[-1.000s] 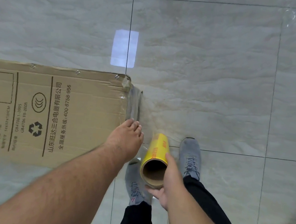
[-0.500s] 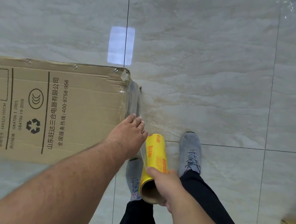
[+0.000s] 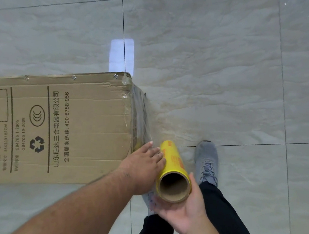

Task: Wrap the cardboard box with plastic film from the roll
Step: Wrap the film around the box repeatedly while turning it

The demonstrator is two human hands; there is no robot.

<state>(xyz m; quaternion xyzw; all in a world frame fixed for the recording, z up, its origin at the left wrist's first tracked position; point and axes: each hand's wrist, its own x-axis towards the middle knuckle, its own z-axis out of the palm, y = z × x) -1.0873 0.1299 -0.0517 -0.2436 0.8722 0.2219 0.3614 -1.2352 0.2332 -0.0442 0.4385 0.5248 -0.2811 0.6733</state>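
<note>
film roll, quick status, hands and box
Left hand flat at the cardboard box end, fingers against the film roll. Right hand cradles roll. Film on box end only. Nothing blocking.

Glossy grey tiled floor (image 3: pixel 221 57); cardboard box (image 3: pixel 64 127) lying flat on it; grey shoe (image 3: pixel 207 159) beside.

The cardboard box (image 3: pixel 54 130) beside me is plain brown, printed with black lines, black characters, a black recycling mark and an oval emblem. The roll (image 3: pixel 173 166) I hold wears a bright yellow wrapper with orange-red print, and its open core is tan. The plastic film (image 3: pixel 140 115) over the box's end is clear with greyish creases. My shoes (image 3: pixel 207 159) are grey, my trousers (image 3: pixel 224 223) black. The floor (image 3: pixel 220 66) is pale grey marbled tile with dark grout lines.
</note>
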